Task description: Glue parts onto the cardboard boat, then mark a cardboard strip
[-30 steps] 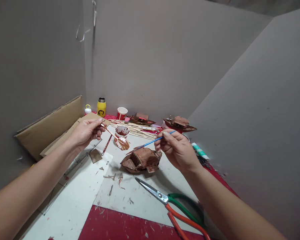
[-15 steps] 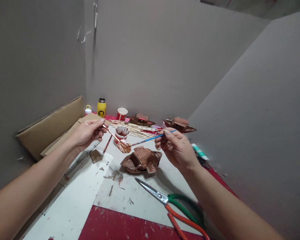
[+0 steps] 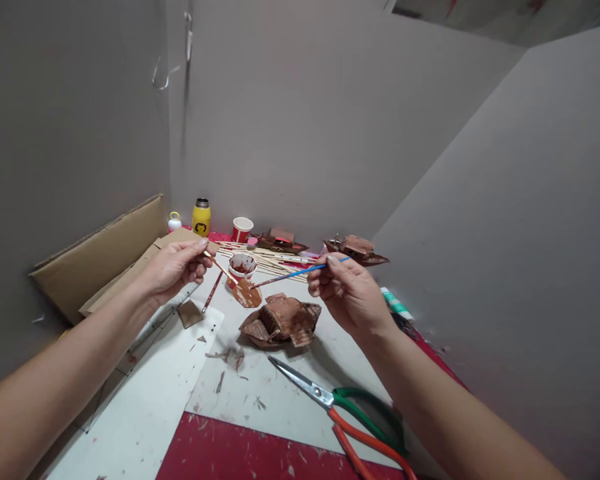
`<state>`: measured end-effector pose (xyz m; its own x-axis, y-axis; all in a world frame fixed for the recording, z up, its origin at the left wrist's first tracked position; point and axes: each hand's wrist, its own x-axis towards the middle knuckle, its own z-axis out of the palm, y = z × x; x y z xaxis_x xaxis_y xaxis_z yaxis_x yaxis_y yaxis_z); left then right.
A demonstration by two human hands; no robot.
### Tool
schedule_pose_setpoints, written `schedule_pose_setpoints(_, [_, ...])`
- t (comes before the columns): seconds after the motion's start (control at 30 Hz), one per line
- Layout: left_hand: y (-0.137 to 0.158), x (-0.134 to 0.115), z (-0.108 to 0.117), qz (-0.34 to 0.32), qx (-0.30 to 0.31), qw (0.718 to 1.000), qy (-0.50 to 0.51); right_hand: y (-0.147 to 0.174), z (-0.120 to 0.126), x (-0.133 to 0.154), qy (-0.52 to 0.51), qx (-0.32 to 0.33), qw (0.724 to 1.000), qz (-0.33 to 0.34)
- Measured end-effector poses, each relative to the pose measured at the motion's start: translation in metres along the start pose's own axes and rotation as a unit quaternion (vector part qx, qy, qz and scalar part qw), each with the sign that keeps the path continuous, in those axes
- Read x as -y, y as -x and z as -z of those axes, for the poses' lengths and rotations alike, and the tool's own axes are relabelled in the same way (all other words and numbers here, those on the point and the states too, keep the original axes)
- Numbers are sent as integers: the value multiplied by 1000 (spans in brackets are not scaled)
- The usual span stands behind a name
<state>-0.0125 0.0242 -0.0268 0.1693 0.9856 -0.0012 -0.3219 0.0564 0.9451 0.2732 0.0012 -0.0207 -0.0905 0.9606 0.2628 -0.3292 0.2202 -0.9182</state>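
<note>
My left hand (image 3: 181, 263) pinches the end of a thin wooden stick that carries a flat oval brown piece, like a small paddle (image 3: 247, 294), glossy with wet paint. Between the fingers of my right hand (image 3: 341, 285) is a paintbrush (image 3: 300, 272) with a blue handle, its tip touching or very near the oval piece. Just below sits a brown model boat (image 3: 283, 320) with a roofed cabin. A paint cup (image 3: 242, 268), streaked inside with reddish brown, stands behind the paddle. Another brush (image 3: 212, 292) lies near my left hand.
Large scissors (image 3: 325, 398) with green and orange handles lie in front. Several thin sticks (image 3: 270, 259) and two more model boats (image 3: 356, 249) are at the back, near a yellow bottle (image 3: 201, 217) and a paper cup (image 3: 242, 230). Cardboard (image 3: 103, 253) leans on the left.
The brush tip has shifted slightly left over the oval piece, and the piece's face looks turned a little. Both hands keep their grip; the whole view has moved slightly.
</note>
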Motion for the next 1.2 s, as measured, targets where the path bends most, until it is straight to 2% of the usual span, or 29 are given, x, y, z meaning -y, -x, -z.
schedule_pose_setpoints(0.2, [1,-2,0,-15,-2,1000,-8,1,5,-4,24,10,1000,-6])
schedule_pose_setpoints(0.4, [3,-4,-2,-40,-21,999,-12,8,9,4,26,13,999,-14])
schedule_pose_setpoints(0.57, [3,-2,-3,-53,-15,998,-33,9,-1,9,29,-20,999,27])
schedule_pose_setpoints(0.73, [2,1,-3,-60,-8,997,-37,8,-9,3,51,-5,997,61])
schedule_pose_setpoints(1.03, [4,0,-6,-81,-11,996,-19,15,-8,-3,41,12,999,23])
schedule_pose_setpoints(1.2, [5,-1,-6,-85,-13,996,-24,18,-3,5,44,2,999,31])
